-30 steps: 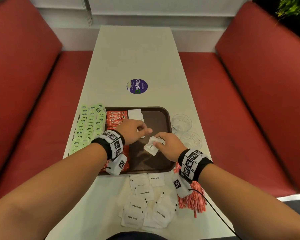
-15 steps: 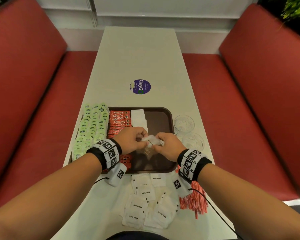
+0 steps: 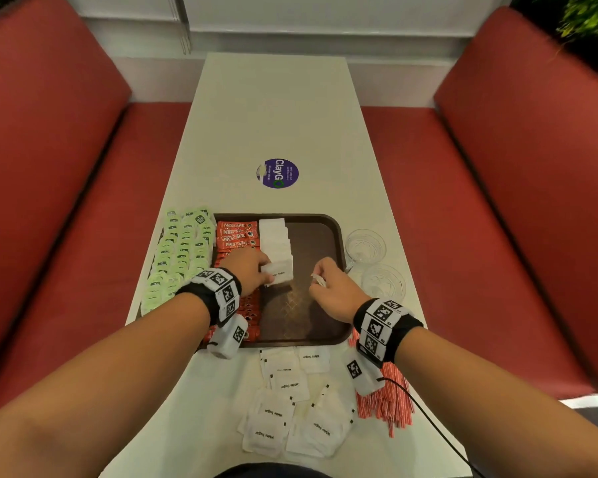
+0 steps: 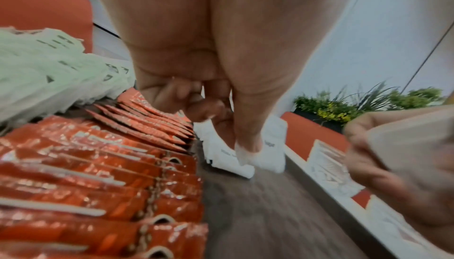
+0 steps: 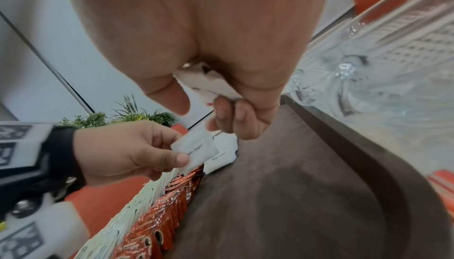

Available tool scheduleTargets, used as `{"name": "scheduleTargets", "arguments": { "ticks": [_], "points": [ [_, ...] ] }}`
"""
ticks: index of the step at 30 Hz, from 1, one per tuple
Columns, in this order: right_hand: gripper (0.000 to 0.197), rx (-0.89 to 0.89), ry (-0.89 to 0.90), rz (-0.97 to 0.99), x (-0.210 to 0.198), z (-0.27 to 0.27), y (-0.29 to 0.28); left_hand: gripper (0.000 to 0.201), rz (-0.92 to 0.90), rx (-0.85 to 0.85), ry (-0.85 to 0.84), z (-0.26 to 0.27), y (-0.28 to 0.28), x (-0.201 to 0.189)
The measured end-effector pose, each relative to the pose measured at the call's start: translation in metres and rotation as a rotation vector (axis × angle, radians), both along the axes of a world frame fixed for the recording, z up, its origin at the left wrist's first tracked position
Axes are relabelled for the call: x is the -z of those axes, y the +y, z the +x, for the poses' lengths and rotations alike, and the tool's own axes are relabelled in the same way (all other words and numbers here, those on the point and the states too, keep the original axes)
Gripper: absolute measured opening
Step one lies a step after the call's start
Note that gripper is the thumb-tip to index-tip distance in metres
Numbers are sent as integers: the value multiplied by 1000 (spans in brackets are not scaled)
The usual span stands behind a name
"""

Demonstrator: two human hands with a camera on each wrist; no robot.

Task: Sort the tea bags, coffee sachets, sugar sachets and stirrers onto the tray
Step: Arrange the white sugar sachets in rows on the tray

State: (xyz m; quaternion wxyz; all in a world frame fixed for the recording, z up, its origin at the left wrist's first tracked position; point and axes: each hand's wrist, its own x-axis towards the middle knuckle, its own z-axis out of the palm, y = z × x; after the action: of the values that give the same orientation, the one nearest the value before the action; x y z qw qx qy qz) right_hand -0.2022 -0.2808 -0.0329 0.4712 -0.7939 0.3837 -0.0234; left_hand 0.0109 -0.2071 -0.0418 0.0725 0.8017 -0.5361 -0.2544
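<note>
left hand grip: the left hand (image 3: 247, 270) pinches one white sugar sachet (image 5: 195, 147) between thumb and fingers, at the near end of the sugar row.
right hand grip: the right hand (image 3: 332, 291) holds a small bunch of white sachets (image 5: 209, 84) tucked in curled fingers, over the bare middle of the tray.
tray: the brown tray (image 3: 325, 326) has a raised rim all round. the right half of its floor is bare, so there is open room there.
in the tray: a row of red coffee sachets (image 3: 235, 236) runs down the left side, with a row of white sugar sachets (image 3: 275, 246) just beside it.
tea bags: the green tea bags (image 3: 178, 257) lie in rows at the tray's left edge; if they sit on the tray or the table, i cannot tell.
loose sugar: a pile of white sugar packets (image 3: 290, 408) lies on the table (image 3: 273, 115) near the body, outside the tray's near rim.
stirrers: red and white stirrers (image 3: 387, 401) lie on the table under the right wrist, near the table's right edge.
glass bowls: two clear glass bowls (image 3: 365, 246) sit just right of the tray, close to the table edge.
only the right wrist view shows: the words on the pinched sachet and the bunch hidden in the right palm.
only the head view shows: the far end of the table, with a round purple sticker (image 3: 277, 173), and red seats (image 3: 49, 201) on both sides.
</note>
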Motion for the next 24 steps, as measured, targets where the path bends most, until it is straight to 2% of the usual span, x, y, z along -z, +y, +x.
{"name": "scheduleTargets", "arguments": {
  "ticks": [3, 9, 14, 17, 21, 24],
  "points": [
    [8, -11, 27, 15, -1, -1, -2, 34, 82, -30, -55, 3, -12, 1],
    [15, -26, 47, 43, -4, -2, -3, 34, 238, 55, -174, 0, -30, 5],
    [12, 0, -4, 55, -4, -2, -3, 44, 254, -9, -231, 3, -36, 15],
    [7, 0, -17, 100, -5, -3, -3, 48, 225, -62, -220, 3, -35, 15],
    [20, -32, 34, 39, -5, -4, -4, 39, 108, -84, -172, -2, -30, 4],
    [30, -24, 7, 67, -4, -2, -3, 33, -86, 21, 21, -13, -20, -8]
  ]
}}
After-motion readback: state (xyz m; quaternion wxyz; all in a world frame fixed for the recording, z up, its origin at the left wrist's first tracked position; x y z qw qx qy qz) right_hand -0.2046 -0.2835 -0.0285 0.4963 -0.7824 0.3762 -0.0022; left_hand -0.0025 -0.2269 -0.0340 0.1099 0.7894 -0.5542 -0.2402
